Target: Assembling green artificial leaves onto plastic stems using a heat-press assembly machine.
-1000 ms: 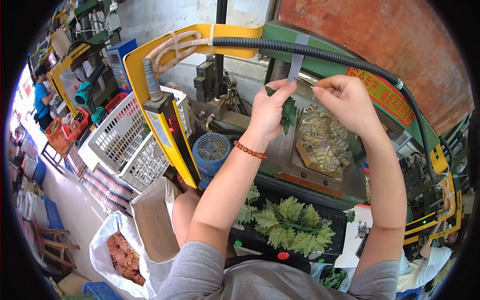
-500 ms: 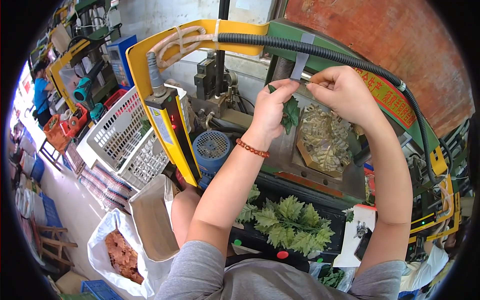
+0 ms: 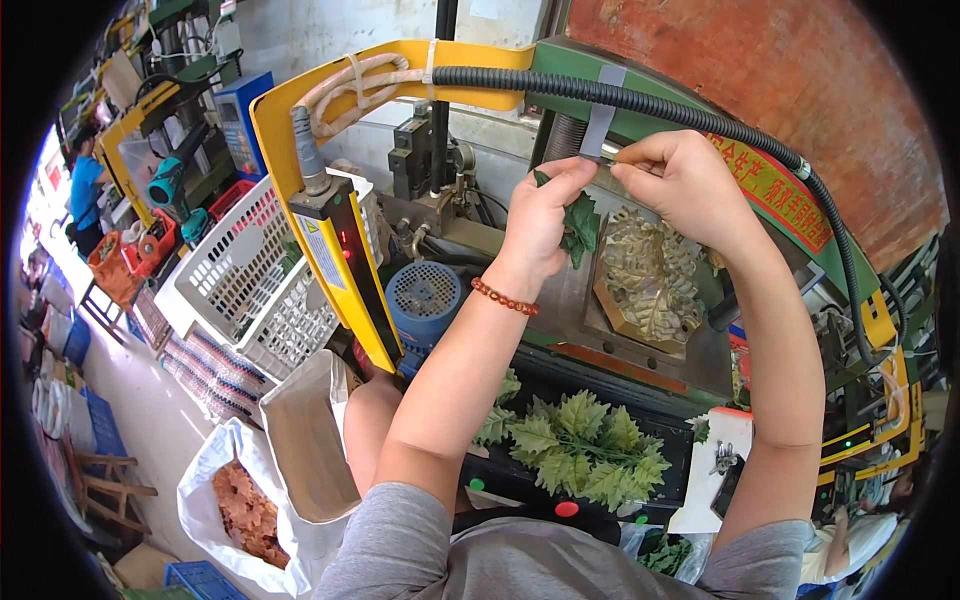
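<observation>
The left hand (image 3: 540, 225) is curled, with its fingers pinched on a dark green fake leaf made of cloth or plastic (image 3: 578, 225). The leaf hangs from the fingertips, up in the air, just left of the gold metal mould plate with leaf shapes cut into it (image 3: 650, 280). A red bead bracelet (image 3: 504, 297) sits on that wrist.

The right hand (image 3: 680, 180) is close by, just to the right. Its fingers are pinched together too, on something thin between the two hands. That thing is too small to make out. Most of the leaf is hidden behind the left hand's fingers, so only its jagged lower half shows.

The mould plate lies on the green press machine (image 3: 700, 110). A black ribbed hose (image 3: 620, 95) runs over the hands. Below the arms lies a heap of lighter green fake leaves (image 3: 585, 455) on a dark tray. To the left stand a yellow metal guard bar (image 3: 330, 250) and a white plastic basket (image 3: 255, 285).
</observation>
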The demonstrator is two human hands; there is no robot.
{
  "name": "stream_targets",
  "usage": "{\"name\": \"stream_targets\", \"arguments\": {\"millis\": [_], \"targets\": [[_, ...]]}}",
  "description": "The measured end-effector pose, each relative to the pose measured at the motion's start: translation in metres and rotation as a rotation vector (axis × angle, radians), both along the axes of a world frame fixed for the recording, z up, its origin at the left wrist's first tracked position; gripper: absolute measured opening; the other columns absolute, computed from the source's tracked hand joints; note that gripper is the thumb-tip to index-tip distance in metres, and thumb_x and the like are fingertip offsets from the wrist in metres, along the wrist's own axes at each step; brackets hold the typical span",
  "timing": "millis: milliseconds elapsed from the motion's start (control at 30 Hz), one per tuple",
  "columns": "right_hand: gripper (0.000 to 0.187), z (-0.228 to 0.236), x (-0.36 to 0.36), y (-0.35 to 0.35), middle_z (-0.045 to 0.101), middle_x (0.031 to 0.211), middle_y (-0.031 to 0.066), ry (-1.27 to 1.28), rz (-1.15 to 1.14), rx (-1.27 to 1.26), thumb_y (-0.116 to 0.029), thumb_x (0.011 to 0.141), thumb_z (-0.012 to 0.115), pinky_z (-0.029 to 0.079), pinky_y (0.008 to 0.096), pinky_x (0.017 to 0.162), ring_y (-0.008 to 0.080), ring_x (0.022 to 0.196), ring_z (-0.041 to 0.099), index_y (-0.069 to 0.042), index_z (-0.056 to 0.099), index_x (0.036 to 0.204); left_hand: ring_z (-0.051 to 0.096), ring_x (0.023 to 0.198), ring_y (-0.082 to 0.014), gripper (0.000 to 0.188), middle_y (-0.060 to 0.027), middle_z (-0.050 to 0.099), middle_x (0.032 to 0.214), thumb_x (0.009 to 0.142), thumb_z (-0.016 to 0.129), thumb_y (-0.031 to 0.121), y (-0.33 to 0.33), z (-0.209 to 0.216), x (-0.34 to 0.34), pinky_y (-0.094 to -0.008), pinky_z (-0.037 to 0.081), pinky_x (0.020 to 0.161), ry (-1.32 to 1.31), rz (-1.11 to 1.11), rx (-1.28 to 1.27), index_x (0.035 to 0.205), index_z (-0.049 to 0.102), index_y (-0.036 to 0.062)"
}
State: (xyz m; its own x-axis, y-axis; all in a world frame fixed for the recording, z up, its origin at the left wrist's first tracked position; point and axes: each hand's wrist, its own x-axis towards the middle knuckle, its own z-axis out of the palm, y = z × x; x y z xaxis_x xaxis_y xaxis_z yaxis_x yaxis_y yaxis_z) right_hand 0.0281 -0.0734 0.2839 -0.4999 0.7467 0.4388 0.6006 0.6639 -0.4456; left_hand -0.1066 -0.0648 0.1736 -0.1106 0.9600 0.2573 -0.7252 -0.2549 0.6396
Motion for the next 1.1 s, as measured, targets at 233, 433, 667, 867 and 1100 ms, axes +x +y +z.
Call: {"name": "stream_targets", "arguments": {"millis": [233, 433, 667, 867, 1100], "targets": [[0.016, -0.004, 0.003, 0.001, 0.054, 0.058, 0.0022, 0.0, 0.008, 0.043, -0.008, 0.076, 0.061, 0.035, 0.0244, 0.046, 0.0098, 0.051, 0.042, 0.007, 0.066, 0.076, 0.053, 0.071, -0.0071, 0.019, -0.0013, 0.061, 0.079, 0.083, 0.064, 0.014, -0.003, 0.003, 0.002, -0.0183, 0.038, 0.06, -0.023, 0.0, -0.019, 0.099, 0.063, 0.003], [0.017, -0.001, 0.019, -0.015, 0.056, 0.06, 0.0011, 0.078, -0.042, -0.099, -0.01, 0.079, 0.061, 0.034, 0.0211, 0.045, 0.0064, 0.051, 0.043, 0.007, 0.067, 0.081, 0.042, 0.056, -0.0048, 0.024, 0.0038, 0.052, 0.067, 0.084, 0.066, 0.029, 0.007, -0.001, 0.0, -0.0174, 0.03, 0.051, -0.132, -0.062, -0.035, 0.089, 0.062, 0.0057], [0.015, 0.0, 0.027, -0.017, 0.057, 0.065, -0.0002, 0.212, -0.042, -0.183, -0.007, 0.084, 0.06, 0.032, 0.0164, 0.045, 0.0021, 0.053, 0.042, 0.006, 0.066, 0.088, 0.034, 0.047, -0.0031, 0.033, 0.008, 0.042, 0.057, 0.084, 0.066, 0.041, 0.013, 0.02, 0.004, -0.0175, 0.024, 0.045, -0.147, -0.11, -0.107, 0.08, 0.059, 0.0094], [0.019, -0.001, 0.028, -0.013, 0.057, 0.062, 0.0, 0.241, -0.048, -0.153, -0.013, 0.081, 0.063, 0.03, 0.0179, 0.042, 0.0026, 0.05, 0.041, 0.006, 0.067, 0.084, 0.033, 0.046, -0.0033, 0.03, 0.0086, 0.041, 0.055, 0.085, 0.065, 0.038, 0.018, 0.012, 0.001, -0.0178, 0.024, 0.044, -0.194, -0.248, 0.042, 0.075, 0.055, 0.0116], [0.021, 0.005, 0.022, -0.014, 0.056, 0.062, 0.0005, 0.22, -0.027, -0.156, -0.014, 0.081, 0.062, 0.03, 0.0182, 0.043, 0.0031, 0.051, 0.041, 0.007, 0.067, 0.083, 0.036, 0.049, -0.0033, 0.021, 0.0073, 0.044, 0.058, 0.087, 0.063, 0.029, 0.014, 0.005, 0.002, -0.0166, 0.026, 0.047, -0.158, -0.212, 0.037, 0.079, 0.058, 0.0107]]}}
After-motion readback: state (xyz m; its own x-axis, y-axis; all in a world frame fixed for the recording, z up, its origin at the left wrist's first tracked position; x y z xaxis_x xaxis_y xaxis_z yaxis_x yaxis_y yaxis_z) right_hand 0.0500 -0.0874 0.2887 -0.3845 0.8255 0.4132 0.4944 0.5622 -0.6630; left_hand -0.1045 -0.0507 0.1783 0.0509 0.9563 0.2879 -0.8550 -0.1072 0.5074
